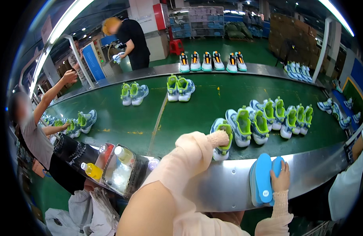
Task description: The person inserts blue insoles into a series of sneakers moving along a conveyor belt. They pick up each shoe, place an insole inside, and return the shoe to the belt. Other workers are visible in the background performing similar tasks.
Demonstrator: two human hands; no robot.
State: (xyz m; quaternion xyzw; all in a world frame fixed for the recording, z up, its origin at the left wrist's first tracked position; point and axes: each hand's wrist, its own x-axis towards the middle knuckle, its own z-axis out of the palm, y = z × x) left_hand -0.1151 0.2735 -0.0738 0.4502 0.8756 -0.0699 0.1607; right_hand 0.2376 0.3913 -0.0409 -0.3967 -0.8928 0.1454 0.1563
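Observation:
My left hand [224,142] reaches down into the green-lined opening of a grey-blue and white sneaker [220,153] at the belt's near edge. The shoe hides its fingers, so whether it is open or closed cannot be seen. To the right, my right hand [281,177] is closed around a blue insole [276,164], thumb on one side and fingers on the other. Another blue insole [263,177], with a round white mark at its heel, lies on a stack beside that hand on the metal ledge [218,183].
Several matching sneakers [260,128] line the green conveyor belt [181,122] to the right. White-and-orange shoes [207,62] stand along the far rail. A bin of bottles [124,173] hangs at near left. One co-worker [40,129] is at left, another [134,39] beyond the belt.

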